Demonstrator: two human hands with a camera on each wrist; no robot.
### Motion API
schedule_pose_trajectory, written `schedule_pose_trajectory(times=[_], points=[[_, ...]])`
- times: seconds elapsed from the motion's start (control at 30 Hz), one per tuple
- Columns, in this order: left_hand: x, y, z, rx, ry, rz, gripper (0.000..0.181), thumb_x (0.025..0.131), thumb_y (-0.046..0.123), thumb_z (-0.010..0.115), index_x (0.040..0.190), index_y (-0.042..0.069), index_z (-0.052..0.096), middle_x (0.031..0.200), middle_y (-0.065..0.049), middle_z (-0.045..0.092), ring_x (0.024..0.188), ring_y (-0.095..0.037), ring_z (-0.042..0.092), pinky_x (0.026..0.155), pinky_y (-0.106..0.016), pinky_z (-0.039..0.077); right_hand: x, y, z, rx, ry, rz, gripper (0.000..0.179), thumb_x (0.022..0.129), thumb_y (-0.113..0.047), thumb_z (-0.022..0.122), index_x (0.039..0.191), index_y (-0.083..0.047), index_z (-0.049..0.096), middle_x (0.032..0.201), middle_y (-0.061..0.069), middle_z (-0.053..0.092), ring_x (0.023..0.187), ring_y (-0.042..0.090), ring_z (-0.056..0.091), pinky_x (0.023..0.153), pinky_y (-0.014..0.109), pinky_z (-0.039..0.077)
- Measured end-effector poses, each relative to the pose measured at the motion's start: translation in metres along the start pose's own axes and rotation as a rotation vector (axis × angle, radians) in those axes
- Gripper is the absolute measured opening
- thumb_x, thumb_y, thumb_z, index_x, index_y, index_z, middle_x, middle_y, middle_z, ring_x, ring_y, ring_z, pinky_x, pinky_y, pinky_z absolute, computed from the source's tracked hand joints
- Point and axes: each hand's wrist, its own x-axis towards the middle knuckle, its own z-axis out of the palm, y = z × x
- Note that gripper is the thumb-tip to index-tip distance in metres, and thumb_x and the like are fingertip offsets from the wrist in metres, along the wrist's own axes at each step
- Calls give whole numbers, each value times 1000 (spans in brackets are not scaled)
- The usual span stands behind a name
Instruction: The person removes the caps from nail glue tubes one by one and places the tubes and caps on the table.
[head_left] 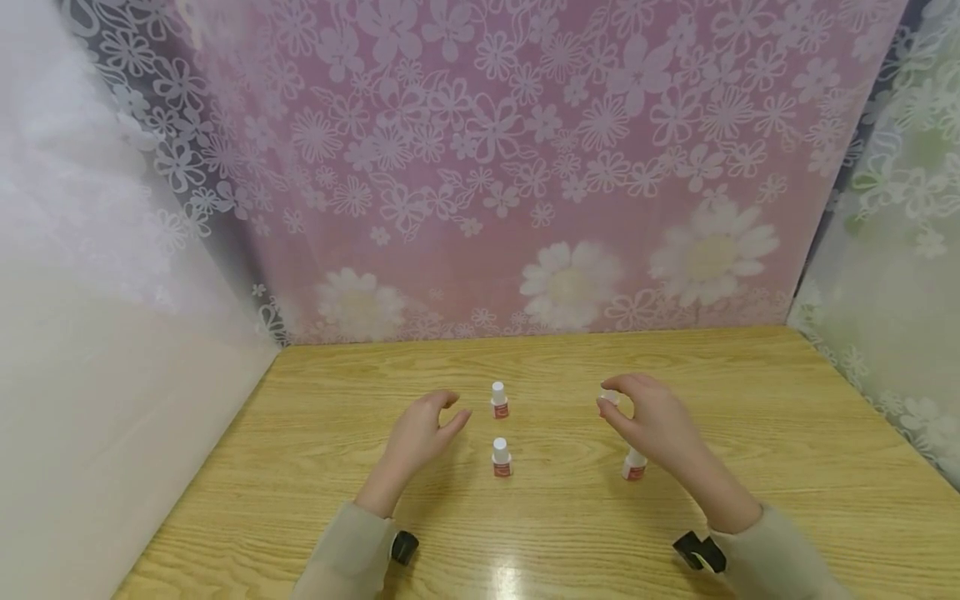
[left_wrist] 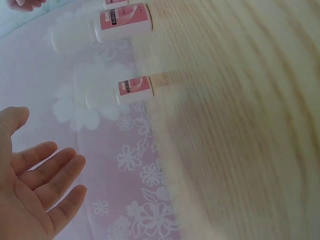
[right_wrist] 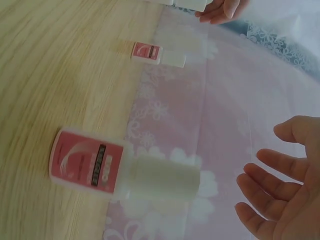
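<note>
Just beside left fingers (head_left: 442,396), bottle (head_left: 500,408)

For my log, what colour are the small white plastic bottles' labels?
The labels are pinkish red, clearest in the right wrist view.

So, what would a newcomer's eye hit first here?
Probably the pink floral backdrop, filling the upper middle of the head view behind the wooden table. Then the four white bottles with reddish labels, standing in two pairs mid-table. The left hand is beside the left pair; the right hand partly hides the right pair.
</note>
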Motion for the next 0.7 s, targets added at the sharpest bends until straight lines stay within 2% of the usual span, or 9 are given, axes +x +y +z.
schedule_pose_trajectory(times=[0.27,0.47,0.7], points=[[10,-2,4,-81,-17,-50,42,87,39,53,110,4,58,106,-10,59,96,-26,55,77,-39,45,8,-9,13,30,12,-29,22,83,-17,62,99,-3,63,98,11,61,90,27,55,73,42,45],[13,-5,7,-118,-12,-31,40,87,35,56,108,2,58,104,-11,60,95,-25,56,76,-38,45,14,-17,24,64,16,-56,23,82,-17,63,100,-4,62,97,9,61,89,24,55,73,41,45],[21,-9,11,-197,-10,-62,38,85,32,60,106,1,57,103,-12,59,96,-25,55,80,-38,44,25,-31,34,113,0,-29,25,83,-19,62,102,-4,62,99,10,61,91,25,55,75,43,43]])
